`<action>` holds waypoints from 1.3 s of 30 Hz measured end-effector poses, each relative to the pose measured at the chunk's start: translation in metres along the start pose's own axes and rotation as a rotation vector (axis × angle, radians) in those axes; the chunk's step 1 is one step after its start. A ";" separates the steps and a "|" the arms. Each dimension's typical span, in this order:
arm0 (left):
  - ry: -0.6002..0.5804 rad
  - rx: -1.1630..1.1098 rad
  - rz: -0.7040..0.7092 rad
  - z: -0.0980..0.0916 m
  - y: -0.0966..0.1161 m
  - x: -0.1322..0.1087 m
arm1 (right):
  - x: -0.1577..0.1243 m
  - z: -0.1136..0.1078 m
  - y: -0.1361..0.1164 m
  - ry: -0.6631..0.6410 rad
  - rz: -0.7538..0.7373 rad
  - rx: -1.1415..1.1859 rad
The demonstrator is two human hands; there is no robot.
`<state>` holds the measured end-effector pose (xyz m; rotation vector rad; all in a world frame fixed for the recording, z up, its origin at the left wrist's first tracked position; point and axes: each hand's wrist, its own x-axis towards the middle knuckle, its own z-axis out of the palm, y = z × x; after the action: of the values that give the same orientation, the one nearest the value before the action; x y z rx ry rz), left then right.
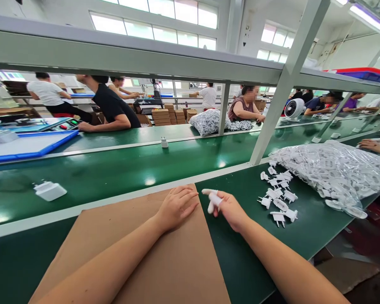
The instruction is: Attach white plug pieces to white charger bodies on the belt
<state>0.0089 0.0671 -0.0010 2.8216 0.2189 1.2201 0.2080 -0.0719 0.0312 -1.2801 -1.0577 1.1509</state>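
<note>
My left hand (177, 207) lies palm down on a sheet of brown cardboard (136, 249), its fingers stretched out and nothing in them. To its right, beyond the cardboard's edge, my right hand (226, 207) hovers over the green table with its fingers pointing left. White covers wrap several of its fingertips; the fingers look apart and I see nothing held. Nearest to it on the right is a loose group of white two-pin plug pieces (280, 205). Behind these rests a large clear plastic bag (335, 169) full of similar white pieces.
A green conveyor belt (114, 169) runs across ahead, carrying a white charger (50, 191) and another farther charger (164, 142). A slanted metal post (272, 114) and a shelf beam (145, 55) stand before me. Co-workers sit beyond; another person's hand (375, 145) is at far right.
</note>
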 end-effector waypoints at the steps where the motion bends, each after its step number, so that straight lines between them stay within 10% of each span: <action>1: -0.012 0.004 -0.018 0.001 -0.001 -0.001 | 0.001 -0.004 -0.004 0.048 0.034 0.168; 6: -0.096 -0.009 -0.031 0.002 -0.004 -0.002 | 0.004 -0.022 -0.019 0.185 0.104 0.591; 18: -0.180 -0.069 -0.014 0.000 -0.002 0.002 | 0.002 -0.020 -0.020 0.177 0.151 0.729; 39: -0.251 -0.133 -0.148 0.006 -0.008 -0.006 | 0.003 -0.012 -0.012 0.288 0.282 0.434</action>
<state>0.0088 0.0740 -0.0104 2.7510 0.3127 0.8105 0.2205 -0.0699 0.0423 -1.2179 -0.3932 1.2740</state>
